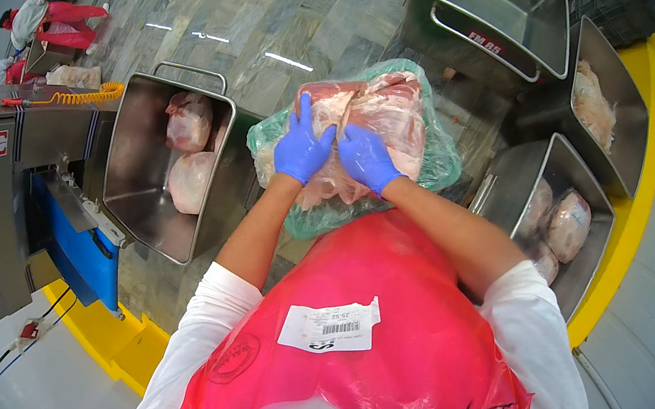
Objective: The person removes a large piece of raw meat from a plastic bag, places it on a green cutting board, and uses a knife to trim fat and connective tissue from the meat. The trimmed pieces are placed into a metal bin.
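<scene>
Your left hand (305, 146), fingers part-spread, and right hand (368, 158), fingers curled, touch raw meat (395, 117) on green plastic (441, 160) beyond your apron (427, 329), any grip unclear, so slick gloves (296, 163) could let it slide.

The left glove (304, 150) and right glove (366, 158) are violet-blue; the meat (391, 117) at one o'clock, pink streaked white; the plastic (441, 158) around it, translucent green; the apron (399, 351) at five, red-pink; the edging (621, 257) at three, yellow; the floor (229, 12) at eleven, mottled grey.
</scene>
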